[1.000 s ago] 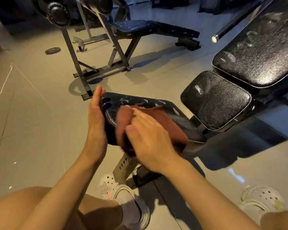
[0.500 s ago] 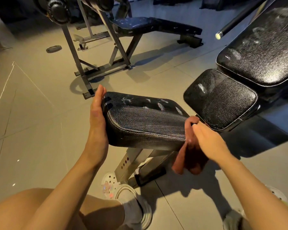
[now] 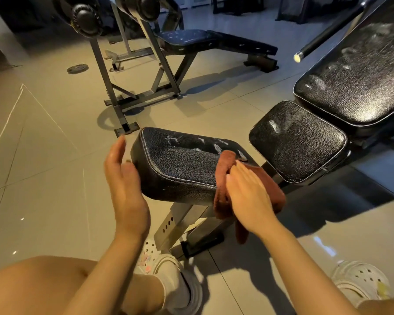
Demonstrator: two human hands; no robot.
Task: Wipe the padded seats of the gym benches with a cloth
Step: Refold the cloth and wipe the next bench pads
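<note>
- Your right hand (image 3: 250, 196) lies flat on the rust-brown cloth (image 3: 225, 176), fingers straight, pressing it against the right end of the small black pad (image 3: 180, 169) in front of you.
- The cloth is bunched over the pad's upper right corner and near edge; a loose tail of it hangs below the pad, beside the bench's metal post (image 3: 171, 226).
- Your left hand (image 3: 123, 180) is released, fingers straight and pointing away from you, palm turned toward the pad's left end. It sits just beside that end; whether it touches is unclear, as the hand is slightly blurred.
- The pad's top shows pale scuffed patches along its far side, just left of the cloth.
- To the right, apart from the small pad, sits the padded seat (image 3: 298, 142) of an incline bench, with the long backrest (image 3: 359, 76) rising behind it; both carry whitish smears.
- Further back stands a flat bench (image 3: 214, 42) on a grey steel frame.
- A weight plate (image 3: 77, 68) lies on the tiled floor (image 3: 43, 167) at far left.
- Your white clogs (image 3: 359, 280) show at the bottom.
</note>
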